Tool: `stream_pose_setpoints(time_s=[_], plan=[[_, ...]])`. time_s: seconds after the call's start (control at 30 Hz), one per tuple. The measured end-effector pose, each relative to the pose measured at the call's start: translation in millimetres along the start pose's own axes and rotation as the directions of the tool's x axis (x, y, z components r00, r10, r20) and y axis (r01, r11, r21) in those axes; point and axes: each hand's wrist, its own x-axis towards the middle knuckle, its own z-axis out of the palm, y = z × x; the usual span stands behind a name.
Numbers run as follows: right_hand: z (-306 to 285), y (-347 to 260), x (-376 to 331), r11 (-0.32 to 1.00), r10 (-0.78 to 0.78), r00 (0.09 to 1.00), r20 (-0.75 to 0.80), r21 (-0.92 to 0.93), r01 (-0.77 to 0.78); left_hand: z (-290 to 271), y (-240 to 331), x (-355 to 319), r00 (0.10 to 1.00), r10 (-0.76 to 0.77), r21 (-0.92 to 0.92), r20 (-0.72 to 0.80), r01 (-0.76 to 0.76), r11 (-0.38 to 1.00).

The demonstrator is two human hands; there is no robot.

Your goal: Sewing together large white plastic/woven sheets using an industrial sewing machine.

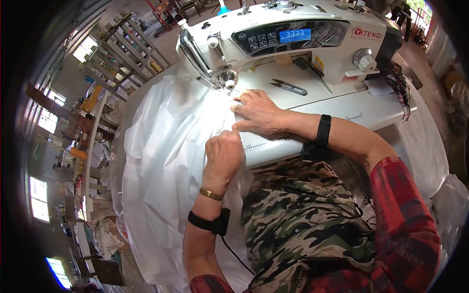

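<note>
The large white woven sheet (166, 129) spreads mostly to the left of the left hand (224, 155), its edge running up between both hands to the presser foot and needle area of the white sewing machine with a black control panel (246, 51). The left hand is curled closed and seems to pinch that edge, though its fingertips are hidden. The right hand (258, 112), palm down with thumb and fingers spread apart, rests its fingertips by the needle. Beyond it on the pale grey counter (322, 103) lie small dark-bladed thread snips (289, 87). The step in hand looks like guiding the edge under the needle; the next move calls for keeping it flat, fingertips clear.
</note>
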Motion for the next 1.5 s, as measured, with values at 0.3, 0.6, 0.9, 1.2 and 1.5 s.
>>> stream_pose_setpoints(time_s=[0.3, 0.6, 0.9, 1.2, 1.5], plan=[[5, 11, 7, 0.998, 0.027, 0.999, 0.021, 0.047, -0.028, 11, -10, 55, 0.992, -0.110, 0.059, 0.062, 0.106, 0.993], [1, 20, 12, 0.993, 0.042, 0.996, 0.079, 0.107, -0.051, 5, 29, 8, 0.941, -0.335, 0.014, 0.048, 0.335, 0.942], [-9, 14, 12, 0.992, 0.091, 0.985, 0.148, 0.069, -0.102, 18, 11, 24, 0.955, -0.290, -0.142, -0.061, 0.279, 0.950], [-6, 20, 12, 0.983, 0.081, 0.988, 0.134, 0.152, -0.101, 27, -4, 53, 0.938, -0.338, -0.098, -0.077, 0.330, 0.939], [-13, 28, 13, 0.968, 0.068, 0.976, 0.205, 0.224, -0.115, 18, 7, 29, 0.946, -0.323, -0.071, -0.027, 0.320, 0.945]])
